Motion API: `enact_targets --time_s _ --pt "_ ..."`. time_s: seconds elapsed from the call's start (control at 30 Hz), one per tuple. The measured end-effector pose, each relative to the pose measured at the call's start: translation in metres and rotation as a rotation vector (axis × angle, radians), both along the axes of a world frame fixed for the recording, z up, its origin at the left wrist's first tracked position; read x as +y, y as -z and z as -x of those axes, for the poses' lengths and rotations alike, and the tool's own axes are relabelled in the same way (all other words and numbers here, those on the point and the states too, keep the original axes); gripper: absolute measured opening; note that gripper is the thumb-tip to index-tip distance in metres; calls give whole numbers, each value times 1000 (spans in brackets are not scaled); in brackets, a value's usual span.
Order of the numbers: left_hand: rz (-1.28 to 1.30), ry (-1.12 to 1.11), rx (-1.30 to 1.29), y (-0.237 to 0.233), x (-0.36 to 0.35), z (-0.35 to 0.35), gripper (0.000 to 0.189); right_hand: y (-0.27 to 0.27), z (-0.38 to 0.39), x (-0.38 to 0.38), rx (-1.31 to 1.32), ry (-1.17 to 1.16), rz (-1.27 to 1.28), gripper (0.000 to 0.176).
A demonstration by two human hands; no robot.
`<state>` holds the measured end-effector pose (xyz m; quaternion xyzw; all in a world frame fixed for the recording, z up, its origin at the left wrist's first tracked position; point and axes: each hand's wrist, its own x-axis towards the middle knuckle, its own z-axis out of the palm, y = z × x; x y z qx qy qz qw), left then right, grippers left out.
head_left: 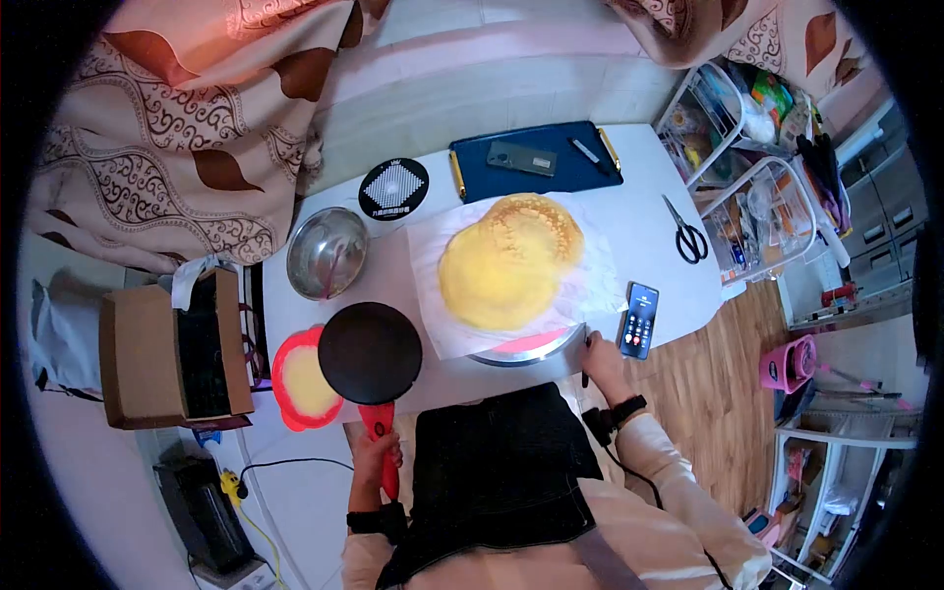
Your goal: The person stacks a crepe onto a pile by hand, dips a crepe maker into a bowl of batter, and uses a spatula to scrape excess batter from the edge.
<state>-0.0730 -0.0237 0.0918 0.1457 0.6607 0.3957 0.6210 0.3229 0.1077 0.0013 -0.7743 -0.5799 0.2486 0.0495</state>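
Observation:
My left hand (376, 454) is wrapped round the red handle of a round black crepe pan (370, 352). The pan is held over the table's front edge, partly overlapping a red dish (282, 352) with pale yellow batter (307, 383). My right hand (605, 364) is closed round a thin dark-handled tool (586, 378), whose working end I cannot make out. Beside that hand is the corner of a white paper sheet (433, 324). On the sheet lie overlapping thin crepes (501, 270), one yellow, one browned. A round silver-rimmed board (531, 354) shows beneath the paper.
A metal bowl (313, 258) and a round black mat (393, 189) stand at the left. A blue tray (472, 181) holds a phone (521, 158) and a pen. Scissors (690, 241) and a lit phone (639, 320) lie right. A cardboard box (147, 364) stands left.

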Motion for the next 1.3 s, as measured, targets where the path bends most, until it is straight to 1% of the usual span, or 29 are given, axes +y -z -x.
enact_targets --time_s 0.07,0.1,0.13,0.2,0.23,0.27,0.33,0.4,0.43,0.47,0.5,0.53,0.57,0.6,0.67,0.7,0.73,0.8,0.83,0.9,0.93,1.0,1.03,1.1,1.13,1.17,1.2,1.27,1.3 --pt "-45 1 -136 4 -2 -2 10 18 -6 5 -46 -108 -3 30" --pt "-48 6 -204 13 -2 2 11 3 -2 6 -27 -40 -11 31" --pt "-42 13 -209 28 -5 7 11 -14 -3 4 -32 -34 -5 31" --pt "28 14 -399 54 -5 23 12 -50 -2 8 -180 -8 117 26" --pt "-11 72 -348 48 0 19 12 -72 -1 6 -93 67 -30 21" --pt "36 107 -329 50 6 20 12 -87 0 10 -86 92 -42 21" --pt "42 109 -407 63 6 25 13 -111 -2 22 135 66 -439 15" --pt "47 164 -390 69 11 32 14 -125 9 42 84 -165 -745 16" --pt "51 202 -370 71 13 34 14 -126 11 53 80 -165 -751 16" --pt "46 202 -370 74 13 33 14 -122 14 63 46 -294 -777 19" --pt "43 201 -297 77 14 34 14 -117 17 70 13 -423 -800 22" --pt "42 200 -225 80 16 35 15 -111 18 75 15 -423 -802 22" --pt "62 316 -35 84 20 36 18 -106 19 80 -18 -457 -770 26" --pt "55 315 -37 96 20 39 18 -104 20 84 -56 -493 -738 30" --pt "-142 373 383 122 16 43 25 -104 26 85 -75 -509 -766 32" --pt "-142 359 487 115 15 39 32 -104 29 87 -89 -519 -793 34" --pt "-152 355 484 119 17 39 32 -105 30 90 -96 -522 -802 34" --pt "-226 463 766 119 13 43 38 -101 35 88 -208 -497 -795 37" --pt "-229 459 769 116 14 43 38 -98 38 88 -203 -469 -767 40" --pt "-138 585 934 110 14 44 46 -97 39 88 -197 -469 -786 41" --pt "-136 578 935 110 11 48 46 -97 40 88 -194 -469 -796 42" --pt "-276 338 745 109 6 58 48 -97 42 87 -161 -446 -808 42" --pt "-273 338 744 93 8 56 48 -95 43 84 -126 -412 -813 42" --pt "-355 211 816 56 12 58 41 -90 44 80 -116 -397 -818 42" --pt "-355 210 818 47 15 60 41 -89 44 80 -107 -383 -826 43" --pt "-379 204 756 39 17 62 37 -90 43 81 -104 -384 -831 43" --pt "-403 198 694 31 21 63 34 -91 42 82 -105 -368 -865 40" --pt "-440 243 678 18 30 60 32 -90 39 84 -105 -350 -898 36" --pt "-462 224 642 10 35 54 33 -87 35 87 -67 -394 -926 31"
